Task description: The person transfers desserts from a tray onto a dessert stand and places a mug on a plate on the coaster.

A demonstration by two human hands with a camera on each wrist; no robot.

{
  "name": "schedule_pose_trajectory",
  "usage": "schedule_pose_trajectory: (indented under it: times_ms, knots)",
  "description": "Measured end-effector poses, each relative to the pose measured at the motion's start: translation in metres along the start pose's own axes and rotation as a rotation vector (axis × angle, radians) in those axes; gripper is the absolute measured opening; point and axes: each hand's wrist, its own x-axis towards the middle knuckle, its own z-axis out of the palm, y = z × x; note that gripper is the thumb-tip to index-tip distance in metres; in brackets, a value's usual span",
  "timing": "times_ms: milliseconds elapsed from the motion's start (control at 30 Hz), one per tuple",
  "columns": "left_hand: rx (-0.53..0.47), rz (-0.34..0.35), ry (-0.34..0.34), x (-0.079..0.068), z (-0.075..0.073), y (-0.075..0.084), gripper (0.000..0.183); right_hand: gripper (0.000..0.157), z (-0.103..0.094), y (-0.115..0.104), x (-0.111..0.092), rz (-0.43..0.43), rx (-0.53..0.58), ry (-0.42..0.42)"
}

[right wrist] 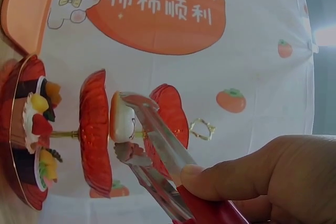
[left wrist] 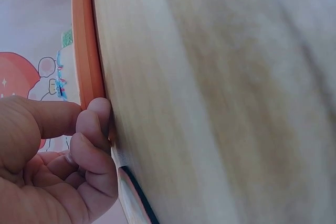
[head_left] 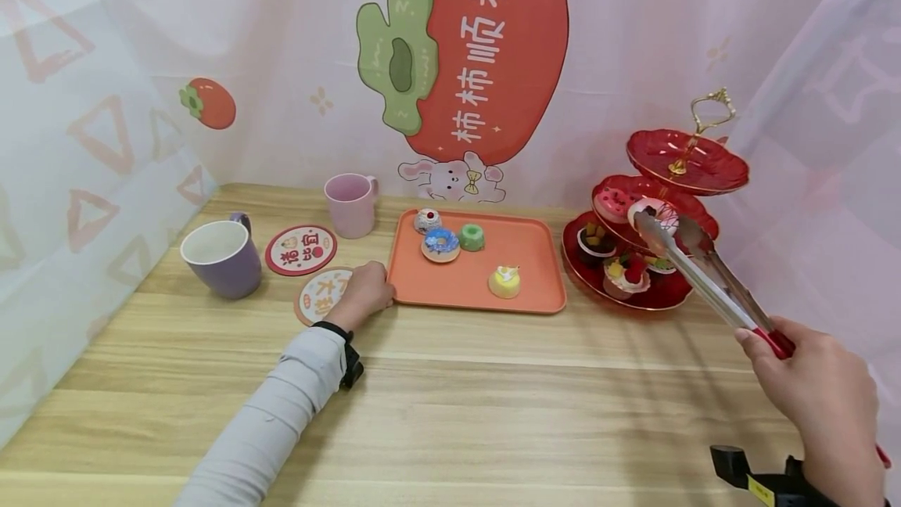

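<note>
My left hand (head_left: 366,292) pinches the near left corner of an orange tray (head_left: 450,288), thumb and fingers at its rim in the left wrist view. On the tray sit a blue donut (head_left: 441,247), a green ring cake (head_left: 472,238), a yellow cake (head_left: 504,282) and a white cake with a red top (head_left: 427,219). My right hand (head_left: 820,386) grips red-handled metal tongs (head_left: 704,282). Their tips lie on either side of a white-iced donut (right wrist: 122,121) at the middle tier of a red stand (head_left: 651,149); whether they squeeze it, I cannot tell.
A pink donut (head_left: 611,205) shares the middle tier, and several cupcakes (head_left: 626,278) fill the bottom one. At the left stand a purple mug (head_left: 228,260) and a pink mug (head_left: 350,206), beside a red-rimmed coaster (head_left: 301,250) and an orange-rimmed coaster (head_left: 320,296).
</note>
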Motion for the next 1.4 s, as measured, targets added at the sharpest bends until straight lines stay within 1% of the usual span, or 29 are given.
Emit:
schedule_pose_trajectory:
  times_ms: [267, 533, 700, 900, 1100, 1300, 1400]
  knots:
    - [-0.002, 0.003, 0.009, 0.001, 0.001, -0.001, 0.023, 0.050, 0.002, 0.011, 0.005, 0.050, -0.017, -0.011]
    - [-0.003, 0.004, 0.012, 0.001, 0.002, -0.002, 0.023, 0.054, 0.001, 0.014, 0.010, 0.106, -0.049, -0.036]
    - [-0.010, -0.001, 0.008, 0.001, 0.001, -0.002, 0.024, 0.053, 0.003, 0.019, 0.016, 0.114, -0.040, -0.036]
    - [-0.008, -0.015, -0.001, 0.002, 0.001, -0.002, 0.025, 0.052, 0.007, 0.018, 0.024, 0.138, -0.028, -0.043]
    - [-0.010, -0.026, -0.006, 0.000, 0.000, 0.000, 0.022, 0.052, 0.004, 0.019, 0.028, 0.149, -0.034, -0.061]
    - [-0.006, 0.013, 0.014, -0.002, 0.000, 0.001, 0.025, 0.054, 0.001, 0.018, 0.029, 0.190, -0.040, -0.086]
    - [-0.001, 0.023, 0.016, -0.002, 0.000, 0.001, 0.026, 0.052, 0.001, 0.018, 0.031, 0.178, -0.045, -0.082]
